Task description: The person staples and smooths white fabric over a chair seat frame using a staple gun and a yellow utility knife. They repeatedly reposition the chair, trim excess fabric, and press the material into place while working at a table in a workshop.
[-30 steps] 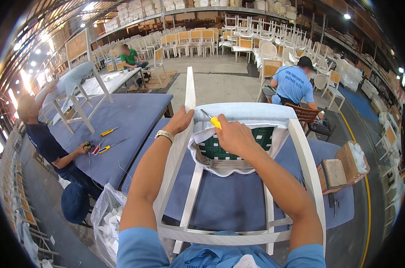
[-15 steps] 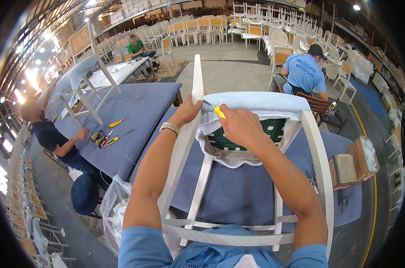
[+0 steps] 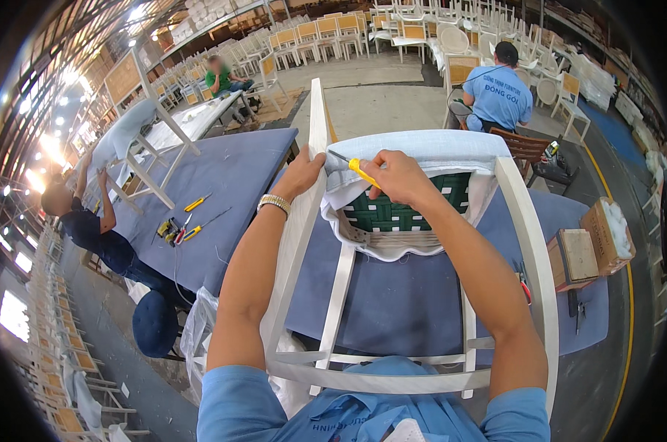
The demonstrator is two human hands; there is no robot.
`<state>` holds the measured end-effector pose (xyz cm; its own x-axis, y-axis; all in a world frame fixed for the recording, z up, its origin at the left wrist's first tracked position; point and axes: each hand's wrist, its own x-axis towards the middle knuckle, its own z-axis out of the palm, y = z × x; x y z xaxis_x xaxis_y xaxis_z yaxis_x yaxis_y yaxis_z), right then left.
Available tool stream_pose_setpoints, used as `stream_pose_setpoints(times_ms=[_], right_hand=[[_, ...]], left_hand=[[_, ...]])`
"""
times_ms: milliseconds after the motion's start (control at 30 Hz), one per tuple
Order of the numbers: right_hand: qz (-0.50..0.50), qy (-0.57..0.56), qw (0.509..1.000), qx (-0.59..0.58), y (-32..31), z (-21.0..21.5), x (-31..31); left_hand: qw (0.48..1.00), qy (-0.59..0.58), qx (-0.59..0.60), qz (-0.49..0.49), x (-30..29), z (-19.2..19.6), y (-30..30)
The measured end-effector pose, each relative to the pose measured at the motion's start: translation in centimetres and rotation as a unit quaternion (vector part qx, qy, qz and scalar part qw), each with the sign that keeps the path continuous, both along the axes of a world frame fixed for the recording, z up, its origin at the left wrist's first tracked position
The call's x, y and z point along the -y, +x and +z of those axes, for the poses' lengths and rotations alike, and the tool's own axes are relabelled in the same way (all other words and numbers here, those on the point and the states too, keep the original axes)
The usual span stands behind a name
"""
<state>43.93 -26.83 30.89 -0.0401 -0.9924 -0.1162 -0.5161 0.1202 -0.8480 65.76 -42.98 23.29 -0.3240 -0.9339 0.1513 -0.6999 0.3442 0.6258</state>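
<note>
A whitewashed wooden chair frame (image 3: pixel 293 243) lies tipped before me, its seat wrapped in pale blue fabric (image 3: pixel 429 151). Green woven webbing (image 3: pixel 407 206) shows on the seat's underside, edged by loose white cloth. My right hand (image 3: pixel 401 177) is closed round a yellow-handled screwdriver (image 3: pixel 363 172); its thin dark shaft reaches to the fabric corner beside the chair leg. My left hand (image 3: pixel 302 173) is wrapped round that leg, its thumb next to the tool's tip. Whether the tip is under the fabric edge is too small to tell.
The chair rests on a blue padded table (image 3: pixel 392 309). Cardboard boxes (image 3: pixel 573 258) and pliers (image 3: pixel 580 315) lie to the right. On the left table (image 3: pixel 238 173) are yellow-handled tools (image 3: pixel 193 233) and another chair (image 3: pixel 146 140), handled by a co-worker (image 3: pixel 90 228). A clear plastic bag (image 3: pixel 199 324) hangs nearby.
My right hand has shifted slightly, and the screwdriver's handle shows more fully, its tip still at the fabric corner. The left co-worker's lower hand has risen to the other chair.
</note>
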Motion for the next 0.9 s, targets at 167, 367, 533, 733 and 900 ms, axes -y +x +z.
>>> stream_pose_setpoints(times_ms=[167,367,533,733,900], right_hand=[[-0.009,-0.242,0.931,-0.273,0.0,-1.8,0.4],[-0.007,-0.131,0.954,-0.27,-0.1,-1.3,1.3],[0.047,0.0,0.999,0.006,-1.1,-1.5,1.7],[0.066,0.068,0.975,0.203,-4.0,-3.5,2.2],[0.115,0.117,0.9,0.404,-3.4,-6.9,3.2]], left_hand=[[0.997,0.032,-0.013,-0.066,2.2,-0.6,1.8],[0.974,0.219,-0.05,-0.008,-1.3,4.1,-1.2],[0.984,0.162,-0.071,-0.009,2.0,1.3,0.0],[0.982,0.158,-0.104,-0.017,1.9,1.0,-1.2],[0.989,0.108,-0.093,0.048,2.6,0.7,0.2]])
